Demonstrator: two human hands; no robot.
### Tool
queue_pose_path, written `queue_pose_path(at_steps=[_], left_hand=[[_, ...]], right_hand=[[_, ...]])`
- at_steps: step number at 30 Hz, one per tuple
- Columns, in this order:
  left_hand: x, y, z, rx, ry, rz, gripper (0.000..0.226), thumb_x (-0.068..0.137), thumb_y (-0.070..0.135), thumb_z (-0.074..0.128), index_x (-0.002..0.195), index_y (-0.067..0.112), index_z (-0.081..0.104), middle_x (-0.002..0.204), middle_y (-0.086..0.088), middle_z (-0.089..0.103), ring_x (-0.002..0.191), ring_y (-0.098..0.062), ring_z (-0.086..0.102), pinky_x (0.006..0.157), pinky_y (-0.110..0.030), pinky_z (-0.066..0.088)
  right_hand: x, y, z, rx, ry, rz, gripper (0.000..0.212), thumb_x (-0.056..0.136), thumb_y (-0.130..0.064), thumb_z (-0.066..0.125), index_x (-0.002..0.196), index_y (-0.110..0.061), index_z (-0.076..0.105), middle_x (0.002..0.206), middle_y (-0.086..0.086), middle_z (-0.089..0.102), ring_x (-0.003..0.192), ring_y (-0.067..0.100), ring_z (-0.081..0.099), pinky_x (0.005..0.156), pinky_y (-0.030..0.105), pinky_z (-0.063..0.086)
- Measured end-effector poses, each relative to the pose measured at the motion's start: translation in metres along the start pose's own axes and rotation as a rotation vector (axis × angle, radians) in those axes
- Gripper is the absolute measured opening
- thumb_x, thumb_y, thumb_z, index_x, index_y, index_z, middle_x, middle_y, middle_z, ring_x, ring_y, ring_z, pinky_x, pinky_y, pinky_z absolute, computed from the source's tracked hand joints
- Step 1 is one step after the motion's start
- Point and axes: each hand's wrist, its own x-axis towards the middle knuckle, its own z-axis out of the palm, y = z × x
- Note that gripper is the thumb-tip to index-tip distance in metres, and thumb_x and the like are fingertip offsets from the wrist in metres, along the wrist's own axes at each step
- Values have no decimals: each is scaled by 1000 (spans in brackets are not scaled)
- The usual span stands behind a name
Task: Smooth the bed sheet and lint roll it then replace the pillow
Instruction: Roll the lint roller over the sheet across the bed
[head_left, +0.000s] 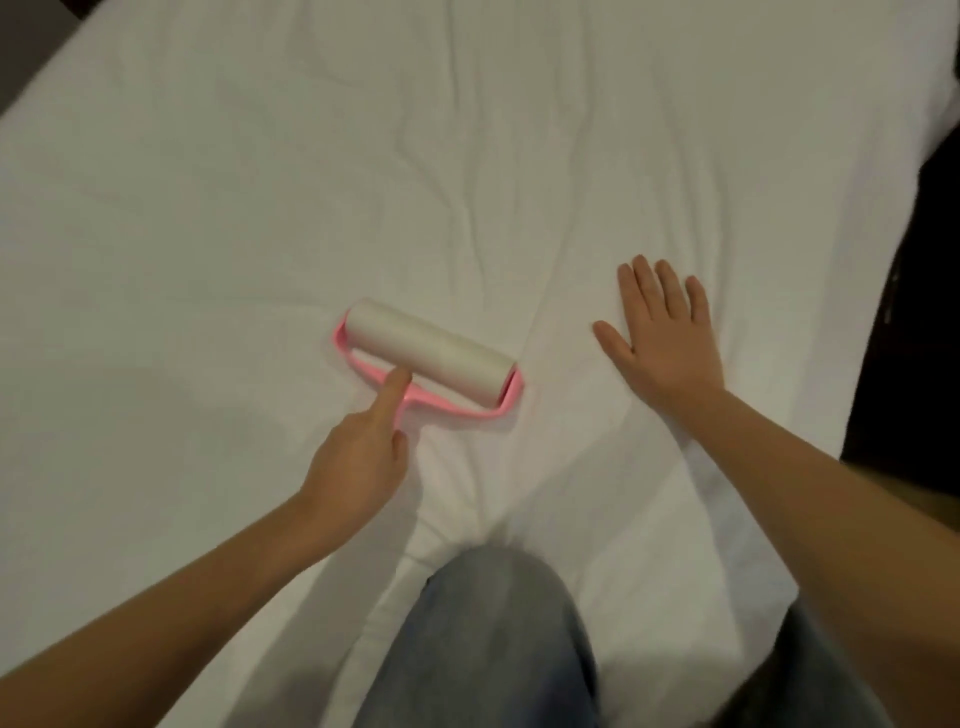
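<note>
From the head view, the lint roller (431, 353) lies on the wrinkled white bed sheet (218, 208), its pink frame toward the person. At its 7 o'clock the left hand (358, 457) curls around the handle, with the index finger straight along the frame. At the roller's 3 o'clock the right hand (665, 343) presses flat on the sheet, fingers spread. A knee (493, 623) in jeans rests at 6 o'clock.

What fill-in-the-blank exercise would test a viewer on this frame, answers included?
1. The left hand holds the lint roller, whose frame is ____.
2. The right hand lies ____ on the bed sheet, holding nothing.
3. The wrinkled bed sheet is ____ in colour.
Missing words: pink; flat; white.
</note>
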Motion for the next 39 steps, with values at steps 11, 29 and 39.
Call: queue_pose_path(at_steps=[11,29,39], left_hand=[[67,72,12,-183,91,89,65,89,4,41,148,22,20,99,-25,59,90,-40,58,63,-32,31],[39,102,34,-58,-40,233,72,88,2,39,150,28,13,91,-16,57,86,-34,56,64,-32,31],[-16,56,27,164,-125,176,69,92,8,40,149,31,9,87,-11,57,84,-31,58,64,-28,32]], right_hand=[[-122,-18,33,101,188,367,65,92,-47,5,152,-22,18,159,0,16,146,23,10,113,37,-7],[-111,-15,56,183,474,427,51,96,-29,26,142,-16,44,147,6,42,137,31,34,112,38,7],[-110,-13,63,171,520,404,50,95,-28,29,141,-15,45,146,6,44,135,30,36,111,41,10]])
